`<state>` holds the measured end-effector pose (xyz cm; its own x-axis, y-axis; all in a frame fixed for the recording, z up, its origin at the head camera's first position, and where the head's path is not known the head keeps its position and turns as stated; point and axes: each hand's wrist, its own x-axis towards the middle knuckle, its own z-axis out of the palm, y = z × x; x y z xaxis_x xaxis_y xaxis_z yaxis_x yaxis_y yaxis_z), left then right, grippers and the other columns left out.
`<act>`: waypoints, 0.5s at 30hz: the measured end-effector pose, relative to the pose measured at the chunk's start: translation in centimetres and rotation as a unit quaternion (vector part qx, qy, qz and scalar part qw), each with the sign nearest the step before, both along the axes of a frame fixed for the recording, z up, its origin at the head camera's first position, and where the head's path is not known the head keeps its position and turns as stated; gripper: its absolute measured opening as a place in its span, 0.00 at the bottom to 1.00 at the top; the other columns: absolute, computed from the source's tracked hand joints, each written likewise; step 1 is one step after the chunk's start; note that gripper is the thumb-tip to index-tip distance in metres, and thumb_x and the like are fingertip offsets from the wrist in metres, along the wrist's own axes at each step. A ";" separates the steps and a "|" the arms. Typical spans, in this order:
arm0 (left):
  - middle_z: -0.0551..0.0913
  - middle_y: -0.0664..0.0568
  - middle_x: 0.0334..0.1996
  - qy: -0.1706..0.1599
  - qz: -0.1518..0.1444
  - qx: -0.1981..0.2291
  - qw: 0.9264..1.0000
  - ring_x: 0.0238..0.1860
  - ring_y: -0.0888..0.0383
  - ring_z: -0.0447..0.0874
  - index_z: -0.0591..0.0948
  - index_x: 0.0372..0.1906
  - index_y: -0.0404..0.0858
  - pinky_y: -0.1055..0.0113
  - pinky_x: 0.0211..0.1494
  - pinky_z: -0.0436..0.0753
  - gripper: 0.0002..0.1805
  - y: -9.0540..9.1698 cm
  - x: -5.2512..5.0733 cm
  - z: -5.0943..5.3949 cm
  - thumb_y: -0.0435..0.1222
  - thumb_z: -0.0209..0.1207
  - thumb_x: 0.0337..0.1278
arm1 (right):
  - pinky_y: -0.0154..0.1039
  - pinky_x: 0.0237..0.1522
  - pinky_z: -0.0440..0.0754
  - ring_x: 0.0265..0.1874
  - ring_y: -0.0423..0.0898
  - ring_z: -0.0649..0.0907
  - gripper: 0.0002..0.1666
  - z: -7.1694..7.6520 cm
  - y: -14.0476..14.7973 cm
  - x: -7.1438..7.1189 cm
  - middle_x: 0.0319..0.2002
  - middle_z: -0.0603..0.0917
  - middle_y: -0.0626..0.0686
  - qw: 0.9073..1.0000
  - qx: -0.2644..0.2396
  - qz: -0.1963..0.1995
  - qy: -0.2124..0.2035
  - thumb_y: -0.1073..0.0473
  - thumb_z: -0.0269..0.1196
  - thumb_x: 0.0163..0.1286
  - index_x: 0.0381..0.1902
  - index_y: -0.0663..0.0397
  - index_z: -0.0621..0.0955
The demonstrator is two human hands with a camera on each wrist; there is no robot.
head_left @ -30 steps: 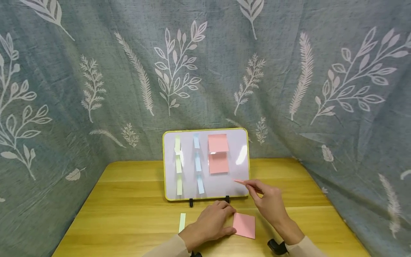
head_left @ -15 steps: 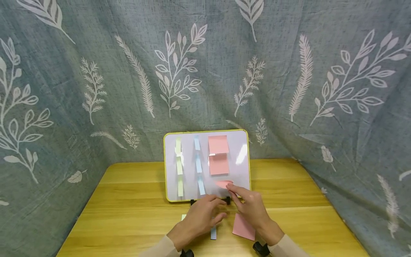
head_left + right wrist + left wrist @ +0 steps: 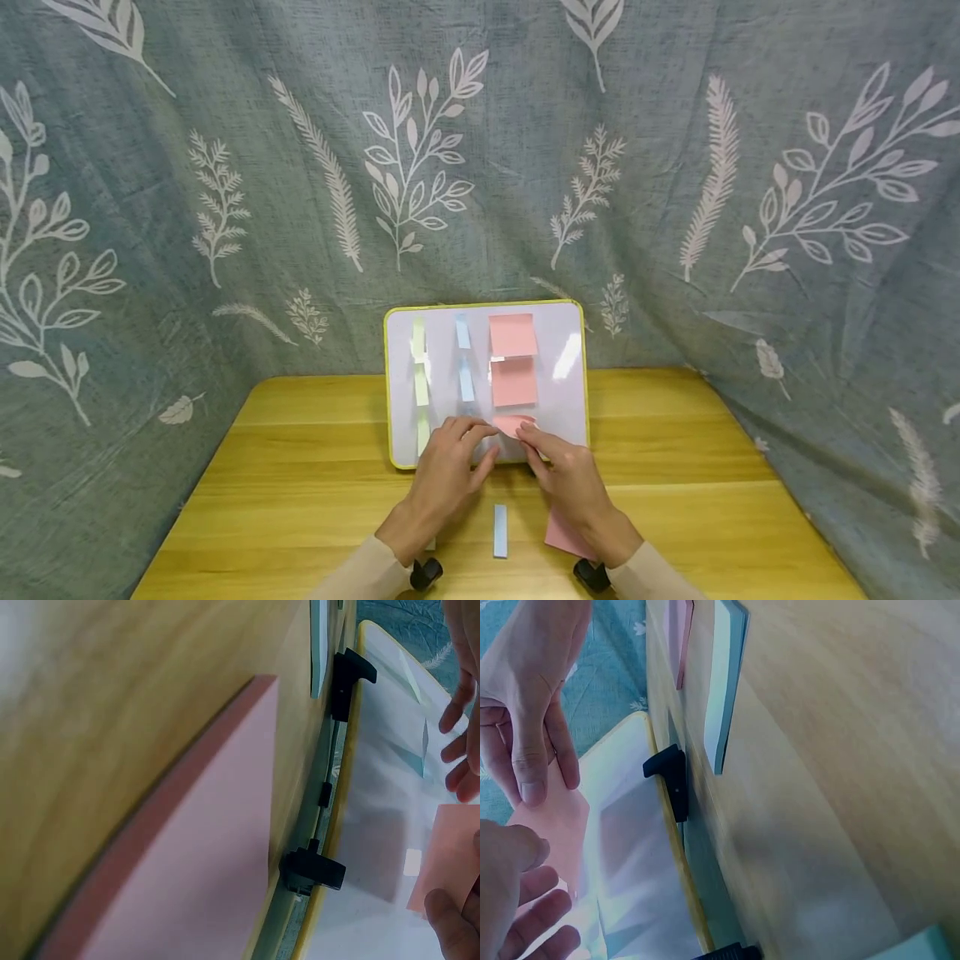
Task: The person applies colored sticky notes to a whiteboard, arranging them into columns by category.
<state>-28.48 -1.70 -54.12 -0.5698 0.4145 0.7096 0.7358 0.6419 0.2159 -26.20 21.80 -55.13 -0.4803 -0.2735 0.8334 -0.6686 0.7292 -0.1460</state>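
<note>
My right hand (image 3: 573, 479) pinches a pink sticky note (image 3: 512, 427) between thumb and fingers, just in front of the lower whiteboard (image 3: 564, 408). The note is curved and its upper edge lies at the board, below two pink notes (image 3: 513, 335) stuck one above the other. My left hand (image 3: 447, 462) is at the note's left side with fingers loosely bent; in the left wrist view its thumb and fingertips (image 3: 549, 881) are close to the note's edge, and whether they touch it I cannot tell. Beneath my right wrist lies a pink sticky-note pad (image 3: 202, 862), partly hidden.
Green strips (image 3: 421, 385) and blue strips (image 3: 466, 379) hang in columns on the board, the lowest partly behind my left hand. Black stand feet (image 3: 311, 870) hold up the board. A blue strip pad (image 3: 500, 531) lies on the wooden table (image 3: 300, 500); a patterned curtain (image 3: 480, 167) hangs behind.
My right hand has carried the pink note leftward to the lower board. The left hand has left the pink pad and risen to the note's left side, uncovering the blue pad.
</note>
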 end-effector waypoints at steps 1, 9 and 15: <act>0.94 0.52 0.55 0.000 0.006 -0.006 1.000 0.56 0.50 0.92 0.94 0.58 0.43 0.55 0.53 0.91 0.16 0.0 0.0 0.0 0.41 0.81 0.72 | 0.44 0.43 0.96 0.45 0.57 1.00 0.23 -0.1 -0.1 0.0 0.50 0.98 0.63 1.000 -0.001 0.000 -0.001 0.77 0.85 0.60 0.54 0.65 0.96; 0.93 0.51 0.58 0.003 0.033 -0.037 0.999 0.60 0.48 0.92 0.92 0.65 0.42 0.53 0.59 0.91 0.21 -0.2 -0.3 0.0 0.43 0.81 0.73 | 0.45 0.45 0.97 0.48 0.57 1.00 0.21 0.1 -0.2 0.0 0.52 0.99 0.62 1.000 0.001 -0.005 -0.007 0.77 0.83 0.64 0.55 0.65 0.95; 0.93 0.50 0.61 -0.010 0.036 -0.044 0.998 0.62 0.47 0.92 0.92 0.65 0.42 0.51 0.63 0.92 0.22 -0.6 -0.3 -0.1 0.44 0.80 0.73 | 0.47 0.45 0.97 0.49 0.58 1.00 0.21 0.0 -0.4 0.1 0.51 0.98 0.63 1.000 0.003 -0.018 -0.001 0.78 0.83 0.63 0.53 0.66 0.96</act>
<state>-28.81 -2.34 -54.23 -0.6133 0.4329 0.6607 0.6838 0.7096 0.1699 -26.05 21.40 -55.15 -0.4908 -0.2614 0.8311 -0.6421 0.7533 -0.1422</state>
